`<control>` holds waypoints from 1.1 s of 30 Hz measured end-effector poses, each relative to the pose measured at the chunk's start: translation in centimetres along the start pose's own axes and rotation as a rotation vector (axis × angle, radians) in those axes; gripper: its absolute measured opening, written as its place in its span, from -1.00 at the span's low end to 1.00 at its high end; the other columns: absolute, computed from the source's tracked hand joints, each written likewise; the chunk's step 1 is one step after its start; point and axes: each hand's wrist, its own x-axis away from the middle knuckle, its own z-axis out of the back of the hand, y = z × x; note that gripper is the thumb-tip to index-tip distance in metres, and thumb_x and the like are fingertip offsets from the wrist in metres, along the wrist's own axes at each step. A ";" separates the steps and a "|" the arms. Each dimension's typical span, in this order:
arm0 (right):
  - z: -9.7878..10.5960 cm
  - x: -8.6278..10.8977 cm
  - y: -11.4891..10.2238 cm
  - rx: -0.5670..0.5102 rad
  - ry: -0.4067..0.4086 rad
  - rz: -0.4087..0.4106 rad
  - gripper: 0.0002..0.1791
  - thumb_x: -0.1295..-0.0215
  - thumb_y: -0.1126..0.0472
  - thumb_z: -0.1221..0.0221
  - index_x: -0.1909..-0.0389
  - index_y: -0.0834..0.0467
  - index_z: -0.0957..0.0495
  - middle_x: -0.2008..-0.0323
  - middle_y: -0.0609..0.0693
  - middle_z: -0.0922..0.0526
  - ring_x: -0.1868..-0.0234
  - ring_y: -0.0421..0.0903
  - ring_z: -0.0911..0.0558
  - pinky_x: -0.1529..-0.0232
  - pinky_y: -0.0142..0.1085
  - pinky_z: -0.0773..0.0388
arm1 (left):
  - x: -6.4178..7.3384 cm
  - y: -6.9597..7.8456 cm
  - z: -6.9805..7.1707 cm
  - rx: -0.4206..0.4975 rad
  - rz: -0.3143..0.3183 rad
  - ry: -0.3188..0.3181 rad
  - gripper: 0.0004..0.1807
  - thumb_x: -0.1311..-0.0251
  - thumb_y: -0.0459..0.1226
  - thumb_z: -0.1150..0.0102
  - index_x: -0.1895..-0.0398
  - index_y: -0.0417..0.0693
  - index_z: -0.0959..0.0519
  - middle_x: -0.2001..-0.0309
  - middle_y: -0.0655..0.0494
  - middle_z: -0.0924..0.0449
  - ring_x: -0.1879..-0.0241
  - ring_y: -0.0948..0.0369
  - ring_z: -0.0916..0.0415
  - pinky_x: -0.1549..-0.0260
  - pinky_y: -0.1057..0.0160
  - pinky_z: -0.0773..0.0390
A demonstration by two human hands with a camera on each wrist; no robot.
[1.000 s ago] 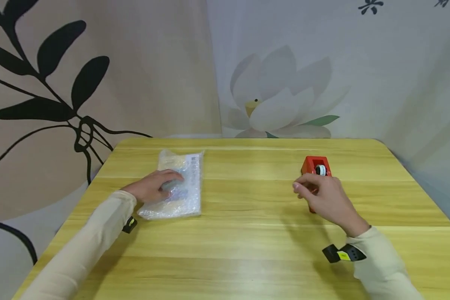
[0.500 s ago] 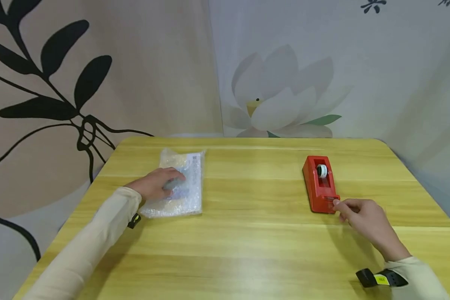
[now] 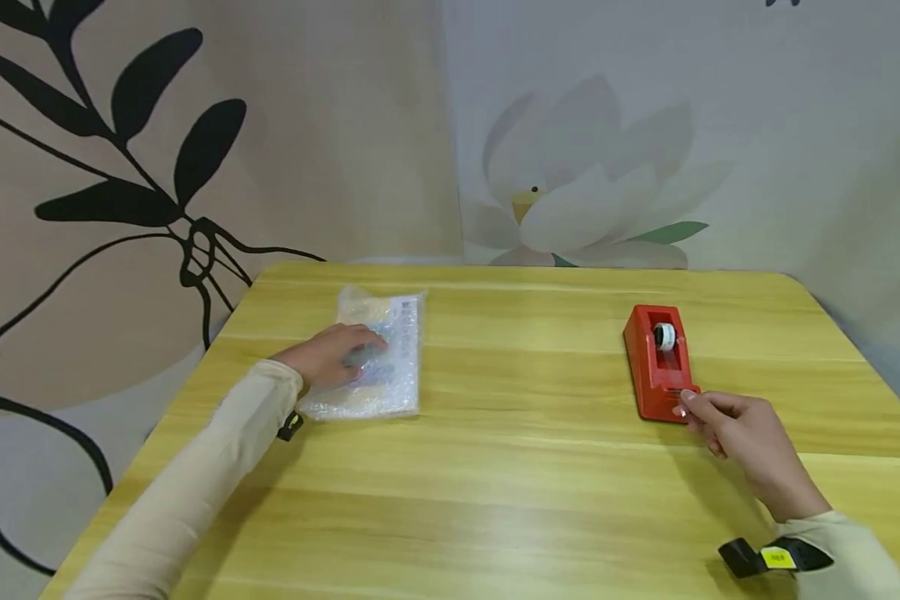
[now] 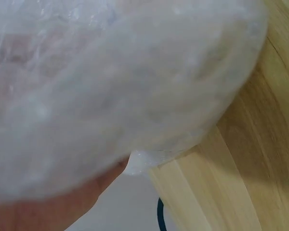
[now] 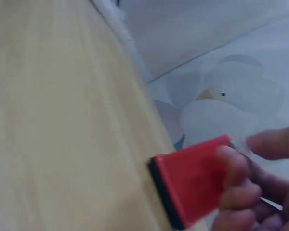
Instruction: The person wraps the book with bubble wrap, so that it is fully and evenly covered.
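Observation:
A bubble-wrap bag with a printed label inside lies flat on the left of the table. My left hand rests on it, fingers loosely spread. In the left wrist view the wrap fills most of the picture and hides the fingers; part of the hand shows at lower left. To the right stands a red tape dispenser with a small white-cored roll. At its front cutter my right hand pinches the tape's end between thumb and forefinger; the clear tape itself barely shows. The dispenser's side appears in the right wrist view.
Both things stand on a wooden table. Behind its far edge hangs a pale cloth printed with a flower and dark leaves. A black wrist camera sits on the right wrist.
My right hand has moved from above the dispenser down and right to its front end, uncovering the roll, and now pinches there. The left hand stays on the bag. The head view has shifted slightly.

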 end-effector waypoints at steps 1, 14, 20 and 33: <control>0.0 0.1 0.1 0.003 0.026 -0.003 -0.42 -0.50 -0.17 -0.03 0.13 0.32 -0.64 0.56 -0.20 -0.50 0.54 -0.27 -0.38 0.57 -0.33 -0.34 | -0.3 0.1 -0.1 0.003 0.002 -0.003 -0.52 -0.30 -0.43 -0.19 -0.29 -0.15 -0.48 -0.28 -0.19 -0.49 -0.25 -0.18 -0.43 -0.26 -0.22 -0.42; -1.7 0.6 0.3 -0.007 0.207 0.049 -0.56 -0.52 -0.04 -0.05 0.28 0.28 -0.63 0.59 -0.14 -0.45 0.51 -0.28 -0.39 0.55 -0.33 -0.32 | -0.8 0.2 0.0 0.047 0.038 -0.028 -0.48 -0.24 -0.45 -0.22 -0.31 -0.16 -0.48 -0.31 -0.23 -0.46 -0.25 -0.17 -0.44 -0.25 -0.21 -0.45; -1.7 0.5 0.5 0.081 0.232 0.091 -0.64 -0.49 0.05 -0.09 0.32 0.24 -0.68 0.39 -0.05 -0.56 0.38 -0.28 -0.38 0.45 -0.37 -0.29 | -1.0 0.1 0.0 0.026 0.023 -0.026 -0.49 -0.23 -0.44 -0.24 -0.28 -0.18 -0.50 -0.28 -0.24 -0.49 -0.21 -0.15 -0.48 -0.21 -0.19 -0.48; -1.2 0.0 0.0 0.103 0.216 0.075 -0.70 -0.43 0.12 -0.12 0.41 0.26 -0.59 0.56 -0.10 -0.38 0.46 -0.24 -0.33 0.47 -0.33 -0.22 | -1.1 0.2 0.3 0.086 0.111 -0.062 -0.43 -0.24 -0.44 -0.23 -0.35 -0.11 -0.44 -0.34 -0.23 -0.43 -0.27 -0.18 -0.41 -0.22 -0.19 -0.49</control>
